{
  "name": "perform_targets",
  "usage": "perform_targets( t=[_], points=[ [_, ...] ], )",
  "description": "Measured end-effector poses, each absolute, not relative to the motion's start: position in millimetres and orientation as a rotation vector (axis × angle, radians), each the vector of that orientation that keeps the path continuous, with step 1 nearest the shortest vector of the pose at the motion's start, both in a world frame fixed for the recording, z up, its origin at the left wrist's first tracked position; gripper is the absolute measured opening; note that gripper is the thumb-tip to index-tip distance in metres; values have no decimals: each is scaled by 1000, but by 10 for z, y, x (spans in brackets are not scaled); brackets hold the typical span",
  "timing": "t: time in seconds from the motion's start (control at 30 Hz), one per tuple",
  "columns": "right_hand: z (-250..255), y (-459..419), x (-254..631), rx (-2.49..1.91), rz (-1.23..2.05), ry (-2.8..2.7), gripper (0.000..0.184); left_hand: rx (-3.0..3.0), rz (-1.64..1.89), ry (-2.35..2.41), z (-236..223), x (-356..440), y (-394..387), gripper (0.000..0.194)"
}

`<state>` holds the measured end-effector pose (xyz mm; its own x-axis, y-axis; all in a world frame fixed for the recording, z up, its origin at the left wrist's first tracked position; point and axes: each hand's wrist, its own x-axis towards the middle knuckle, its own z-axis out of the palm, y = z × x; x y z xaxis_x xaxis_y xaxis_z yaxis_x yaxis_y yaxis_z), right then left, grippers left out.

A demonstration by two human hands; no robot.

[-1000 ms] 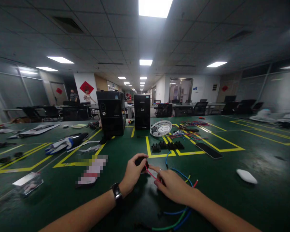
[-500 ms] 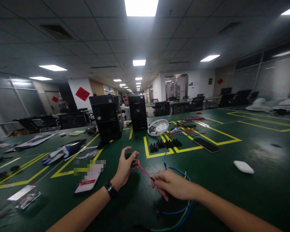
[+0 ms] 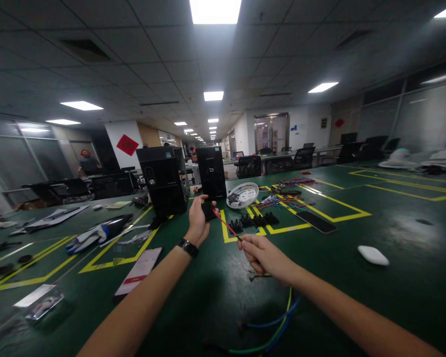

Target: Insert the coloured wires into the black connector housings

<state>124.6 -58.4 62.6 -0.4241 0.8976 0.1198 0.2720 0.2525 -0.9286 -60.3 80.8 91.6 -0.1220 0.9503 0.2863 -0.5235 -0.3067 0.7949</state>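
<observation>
My left hand [image 3: 198, 223] is closed around a small black block-like part [image 3: 208, 211], its exact kind unclear. A red wire [image 3: 227, 226] runs from that part to my right hand [image 3: 262, 254], whose fingers pinch the wire's dark end. Below my right hand, blue and green-yellow wires [image 3: 280, 331] curve over the green tabletop; I cannot tell whether any of them are also in its grip. Just beyond both hands sits a row of black connector-like parts [image 3: 255, 220].
Two black computer towers [image 3: 163, 181] stand ahead, near a white plastic basket [image 3: 243, 195]. Bundled coloured wires [image 3: 282, 201] and a dark phone [image 3: 316, 222] lie to the right, with a white rounded object [image 3: 372, 255] farther over. A lit phone [image 3: 139, 272] and clear box [image 3: 40, 302] are left.
Both hands have moved up and away from me, the left one farther, carrying the black part and red wire. The blue and green wires have shifted beneath my right hand.
</observation>
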Motion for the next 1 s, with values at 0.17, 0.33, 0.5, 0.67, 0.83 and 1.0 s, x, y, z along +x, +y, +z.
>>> perform_targets(
  t=[0.17, 0.33, 0.5, 0.67, 0.83, 1.0],
  points=[
    [750, -501, 1679, -1270, 361, -2300, 29, 723, 1793, 934, 858, -954, 1261, 21],
    [572, -139, 1984, -1510, -25, -2310, 31, 934, 1598, 1119, 364, -1153, 1347, 17],
    [376, 53, 2039, -1592, -186, -2430, 25, 1195, 1413, 1306, 39, -925, 1456, 16],
    [515, -178, 1932, -1356, 2, -2464, 26, 1443, 1356, 1481, -25, -885, 1665, 24],
    [563, -469, 1781, -1163, 355, -2696, 19, 1682, 1402, 1602, -15, -863, 1616, 20],
    [554, -553, 1694, -1125, 423, -2655, 7, 2225, 1132, 1393, 72, -526, 1517, 31]
  ],
)
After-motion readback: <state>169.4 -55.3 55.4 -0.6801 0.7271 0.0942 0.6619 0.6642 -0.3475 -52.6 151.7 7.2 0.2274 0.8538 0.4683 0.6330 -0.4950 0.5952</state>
